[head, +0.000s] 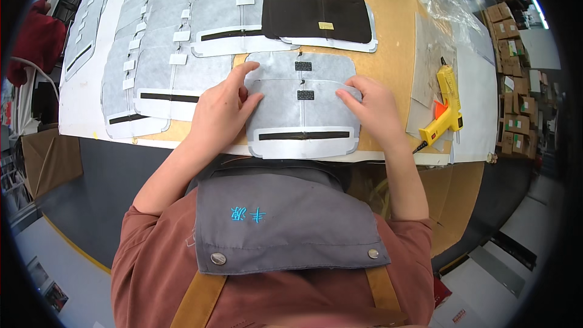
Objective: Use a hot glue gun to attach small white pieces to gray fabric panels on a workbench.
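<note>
Before me a pale grey fabric panel (278, 107) overlaps another grey panel (274, 64) lying farther back. Each bears a small dark textured patch on its centre line; the nearer one also has a black strip along its white lower border. My right hand (373, 102) pinches the nearer panel's upper right corner, thumb on top. At the opposite corner is my left hand (225, 102), its thumb and index finger spread apart at the left edges. Just behind lies a dark brown panel (314, 11) with a small yellow label, over a white-edged panel.
Overlapping rows of grey panels (159, 73) with white tabs cover the table's left side. To the right, a yellow glue gun (444, 109) rests by a flat sheet (428, 68). Clear plastic film (448, 4) lies at the back right. Beyond are stacked cardboard boxes (517, 95).
</note>
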Action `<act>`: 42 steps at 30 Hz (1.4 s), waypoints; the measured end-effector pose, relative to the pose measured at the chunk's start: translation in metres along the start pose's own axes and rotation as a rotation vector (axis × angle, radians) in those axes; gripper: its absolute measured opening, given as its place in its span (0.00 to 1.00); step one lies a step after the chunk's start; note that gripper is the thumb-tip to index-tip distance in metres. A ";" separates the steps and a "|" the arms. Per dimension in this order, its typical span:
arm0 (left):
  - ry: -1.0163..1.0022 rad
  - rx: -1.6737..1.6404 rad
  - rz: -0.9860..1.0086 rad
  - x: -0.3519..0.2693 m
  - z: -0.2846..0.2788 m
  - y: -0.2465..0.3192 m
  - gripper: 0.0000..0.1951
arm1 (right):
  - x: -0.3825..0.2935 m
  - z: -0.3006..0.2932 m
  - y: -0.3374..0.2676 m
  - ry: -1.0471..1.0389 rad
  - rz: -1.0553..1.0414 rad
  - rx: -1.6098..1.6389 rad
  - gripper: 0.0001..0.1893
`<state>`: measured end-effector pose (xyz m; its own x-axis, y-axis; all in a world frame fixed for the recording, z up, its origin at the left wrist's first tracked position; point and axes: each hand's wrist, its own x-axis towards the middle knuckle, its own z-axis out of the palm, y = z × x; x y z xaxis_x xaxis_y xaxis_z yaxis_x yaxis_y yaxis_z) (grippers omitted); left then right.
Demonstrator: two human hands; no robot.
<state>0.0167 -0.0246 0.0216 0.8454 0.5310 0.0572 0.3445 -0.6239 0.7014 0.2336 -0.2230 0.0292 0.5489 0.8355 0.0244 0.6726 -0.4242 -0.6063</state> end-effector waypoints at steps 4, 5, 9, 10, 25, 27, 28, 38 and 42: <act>-0.014 0.085 -0.005 0.002 0.001 -0.001 0.24 | 0.002 0.001 -0.004 -0.028 -0.046 -0.108 0.13; -0.014 0.086 -0.005 0.003 0.000 -0.001 0.24 | 0.004 -0.002 -0.010 -0.024 0.003 -0.091 0.13; 0.106 0.133 0.071 0.010 -0.007 0.001 0.22 | 0.028 -0.004 -0.006 0.227 -0.214 -0.221 0.16; 0.114 0.140 0.065 0.013 -0.008 0.000 0.21 | 0.039 -0.003 -0.006 0.227 -0.210 -0.223 0.16; 0.027 0.043 0.203 0.034 -0.020 -0.004 0.10 | 0.114 0.010 0.024 0.139 -0.448 -0.345 0.16; 0.043 0.028 0.213 0.051 -0.021 -0.005 0.11 | 0.117 0.010 0.027 0.172 -0.350 -0.211 0.16; 0.061 0.015 0.222 0.060 -0.021 -0.006 0.11 | 0.119 0.007 0.025 0.174 -0.351 -0.211 0.16; 0.055 0.336 0.162 0.194 -0.004 -0.026 0.35 | 0.131 -0.001 0.030 0.493 0.069 0.632 0.25; -0.134 0.478 0.155 0.219 -0.005 -0.011 0.36 | 0.127 -0.008 0.021 0.565 0.092 0.634 0.25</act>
<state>0.1961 0.1017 0.0299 0.9354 0.3530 0.0216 0.3324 -0.8984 0.2872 0.3217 -0.1288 0.0260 0.8660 0.4362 0.2442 0.3012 -0.0652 -0.9513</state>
